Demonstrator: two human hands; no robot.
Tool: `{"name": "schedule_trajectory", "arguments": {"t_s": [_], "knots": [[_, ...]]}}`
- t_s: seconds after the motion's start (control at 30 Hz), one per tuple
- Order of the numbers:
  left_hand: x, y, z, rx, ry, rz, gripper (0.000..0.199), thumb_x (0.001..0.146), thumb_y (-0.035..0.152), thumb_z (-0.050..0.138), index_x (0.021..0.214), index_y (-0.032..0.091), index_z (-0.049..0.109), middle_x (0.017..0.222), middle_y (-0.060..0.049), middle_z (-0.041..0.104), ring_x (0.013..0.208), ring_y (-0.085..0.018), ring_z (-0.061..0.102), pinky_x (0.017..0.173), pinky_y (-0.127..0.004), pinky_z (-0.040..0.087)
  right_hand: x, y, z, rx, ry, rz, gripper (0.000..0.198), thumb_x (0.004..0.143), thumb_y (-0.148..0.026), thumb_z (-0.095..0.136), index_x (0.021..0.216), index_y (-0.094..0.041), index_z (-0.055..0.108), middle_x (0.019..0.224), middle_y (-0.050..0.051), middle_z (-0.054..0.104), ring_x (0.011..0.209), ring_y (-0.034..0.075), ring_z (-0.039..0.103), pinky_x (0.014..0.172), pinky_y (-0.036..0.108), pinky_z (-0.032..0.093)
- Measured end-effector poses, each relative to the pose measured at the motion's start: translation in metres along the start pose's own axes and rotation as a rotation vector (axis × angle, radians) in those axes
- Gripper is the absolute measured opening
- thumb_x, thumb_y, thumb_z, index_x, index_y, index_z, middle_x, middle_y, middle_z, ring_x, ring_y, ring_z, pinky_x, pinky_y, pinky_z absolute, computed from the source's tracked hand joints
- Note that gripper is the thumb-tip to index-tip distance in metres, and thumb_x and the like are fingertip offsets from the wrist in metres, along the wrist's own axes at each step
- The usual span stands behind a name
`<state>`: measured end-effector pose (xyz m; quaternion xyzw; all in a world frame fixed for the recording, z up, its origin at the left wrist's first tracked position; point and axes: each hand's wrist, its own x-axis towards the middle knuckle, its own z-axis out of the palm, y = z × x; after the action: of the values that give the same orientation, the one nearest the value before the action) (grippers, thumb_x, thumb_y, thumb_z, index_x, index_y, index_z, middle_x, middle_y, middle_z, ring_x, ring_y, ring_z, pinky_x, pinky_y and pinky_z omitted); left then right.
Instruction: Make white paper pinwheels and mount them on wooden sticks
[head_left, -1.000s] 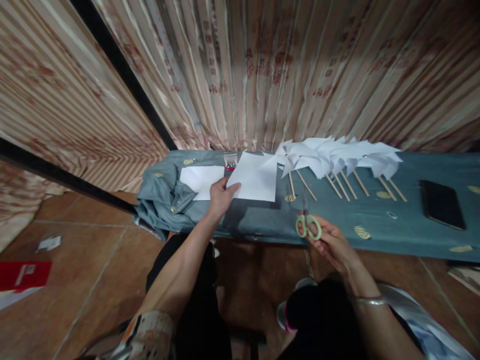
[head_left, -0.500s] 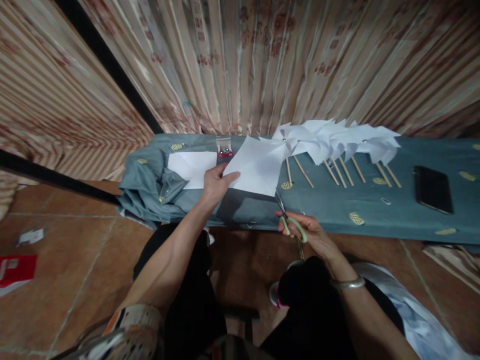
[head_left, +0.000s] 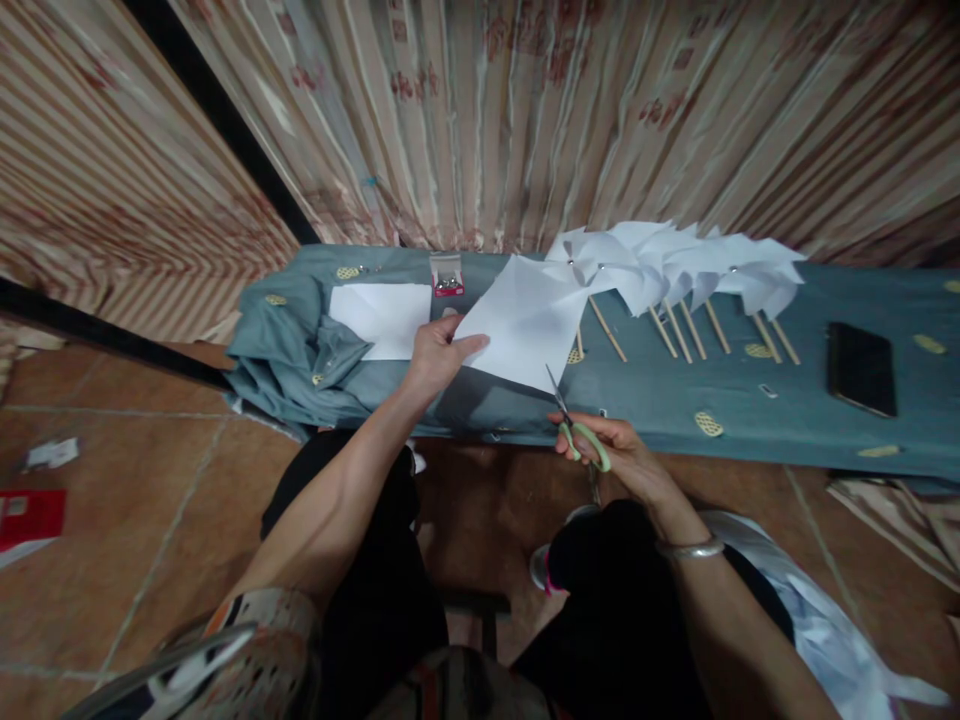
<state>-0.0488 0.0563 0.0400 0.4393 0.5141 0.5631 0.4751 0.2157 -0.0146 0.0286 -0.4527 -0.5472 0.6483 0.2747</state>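
Observation:
My left hand [head_left: 442, 352] pinches the left corner of a white sheet of paper [head_left: 521, 320], thumb on top. Held in my right hand [head_left: 607, 440] is a pair of scissors [head_left: 574, 430] with pale green handles. The blades point up and overlap the sheet's lower right corner; whether they are biting into it I cannot tell. Behind the sheet and to its right lies a row of white paper pinwheels [head_left: 675, 265] on wooden sticks. More white paper [head_left: 386, 315] rests left of my left hand. A small red box [head_left: 448, 277] holds shiny metal pieces.
A grey-green cloth [head_left: 645, 390] covers the long narrow surface. Toward its right end lies a black phone [head_left: 861, 368]. A striped curtain [head_left: 480, 120] hangs close behind. On the tiled floor at left is a red packet [head_left: 31, 518]; white material [head_left: 832, 620] lies at lower right.
The scissor blades have come up to overlap the paper's lower right corner. The paper's angle has turned slightly in my left hand. The whole view has shifted a little.

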Motion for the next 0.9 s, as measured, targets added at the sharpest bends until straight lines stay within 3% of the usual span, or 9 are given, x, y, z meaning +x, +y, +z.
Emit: {"name": "schedule_trajectory", "arguments": {"t_s": [0.9], "knots": [[-0.0034,0.0018,0.0013,-0.016,0.0,-0.031,0.028,0.051,0.027,0.079,0.073,0.011,0.071,0.064,0.002,0.062,0.056,-0.011,0.052,0.053,-0.024,0.041,0.0007,0.0006,-0.0005,-0.03,-0.009,0.024,0.057,0.07,-0.057,0.075,0.113,-0.02,0.071,0.083,0.005,0.072,0.072,0.015,0.063,0.068,0.029,0.052]]}}
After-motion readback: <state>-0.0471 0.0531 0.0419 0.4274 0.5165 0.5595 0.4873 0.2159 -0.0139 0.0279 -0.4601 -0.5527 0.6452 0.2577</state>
